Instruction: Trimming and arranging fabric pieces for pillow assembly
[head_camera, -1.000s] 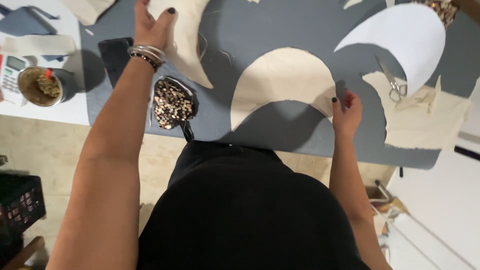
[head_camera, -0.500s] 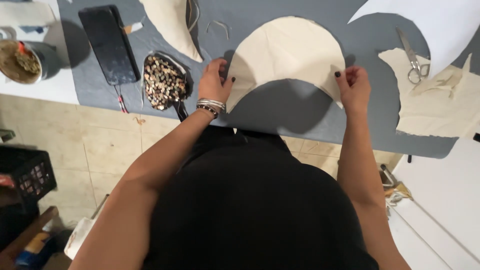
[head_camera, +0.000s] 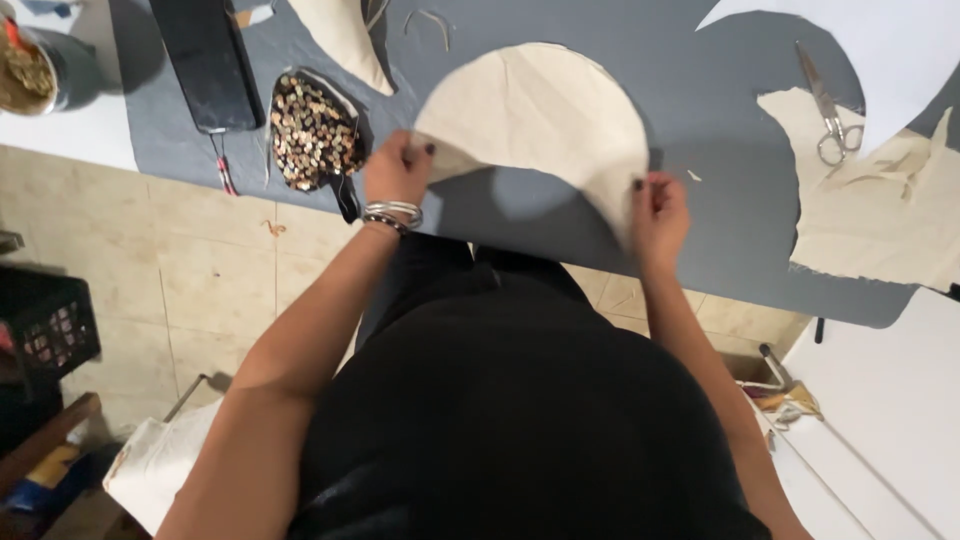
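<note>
Your left hand (head_camera: 397, 168) is pinched shut on the left corner of the cream half-round fabric piece (head_camera: 535, 115), and your right hand (head_camera: 657, 205) is closed on its right corner, fingers curled over the edge. A second ago your left hand was stretched far up the table toward another cream piece, and only your right touched this one. Half a second ago both had come to its lower edge. Now the two corners are lifted off the grey sheet (head_camera: 720, 200), and the piece throws a dark shadow under its straight edge, so you seem to have it raised at the near side, while the rounded far edge appears to lie on the sheet. To judge from that, you now control the piece with both hands and it is free to be moved or turned.

Silver bangles (head_camera: 392, 213) sit on your left wrist. Just left of that hand is a shallow dish of small brown beads (head_camera: 312, 130), close enough to catch with an elbow. Beyond it lies a flat black slab (head_camera: 208, 60), and at the far left a round container (head_camera: 30, 68) stands on the white table (head_camera: 80, 130). Another curved cream cutting (head_camera: 345, 40) lies past the dish. Well to your right, scissors (head_camera: 828, 105) rest on the sheet beside ragged cream offcuts (head_camera: 880, 210).
</note>
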